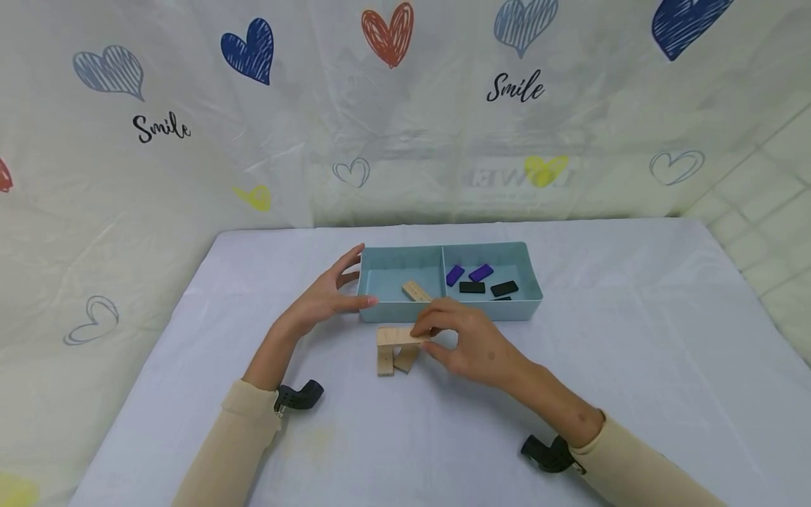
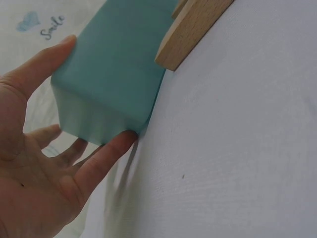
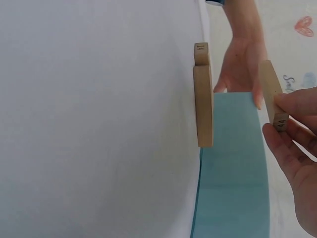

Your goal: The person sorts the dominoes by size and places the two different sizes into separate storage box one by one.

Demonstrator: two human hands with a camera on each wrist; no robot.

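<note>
The left hand (image 1: 326, 296) spreads around the left end of a light blue two-part tray (image 1: 408, 311). Its thumb overlaps the front rim and its other fingers, mostly straight, lie along the end. In front of the tray, the right hand (image 1: 472, 345) pinches a wooden block (image 3: 271, 91), marked 44 on its end, between thumb and fingers. In the right wrist view that block is raised above the tabletop. Below it on the cloth are two more wooden blocks, one (image 3: 201, 53) marked 24 and a longer-looking one (image 3: 203, 106) close beside it.
One wooden block (image 1: 415, 290) lies in the tray's left compartment. The right compartment has two purple blocks, one (image 1: 481, 272) tilted, and several black blocks, one (image 1: 472, 287) near the divider. A white cloth (image 1: 602, 310) covers the table; a heart-printed sheet (image 1: 405, 127) hangs behind.
</note>
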